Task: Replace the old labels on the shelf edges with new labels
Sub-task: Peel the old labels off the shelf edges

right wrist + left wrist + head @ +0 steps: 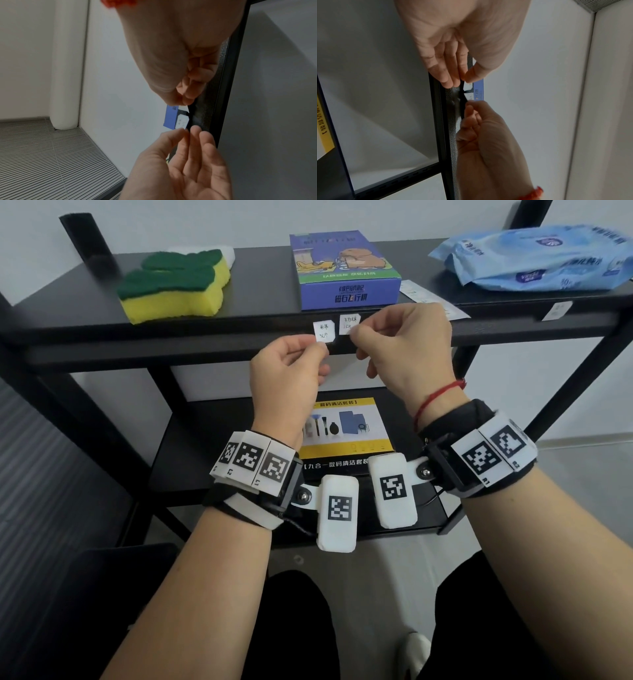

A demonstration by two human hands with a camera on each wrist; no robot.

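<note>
Shelf edge (205, 337): hands apparently pinching labels (323, 331).

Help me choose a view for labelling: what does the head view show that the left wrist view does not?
Only the head view shows the sponge, the wipes pack and both labels' handwriting. Only the left wrist view shows the shelf's underside. Both show the left hand pinching the left label, the right hand pinching the right label, and the blue box.

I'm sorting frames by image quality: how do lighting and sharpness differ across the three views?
Head view: bright and even, both labels visible though their writing is soft, shelf edge bowed by the wide lens. Left wrist view: dim, backlit. Right wrist view: dim, soft.
</note>
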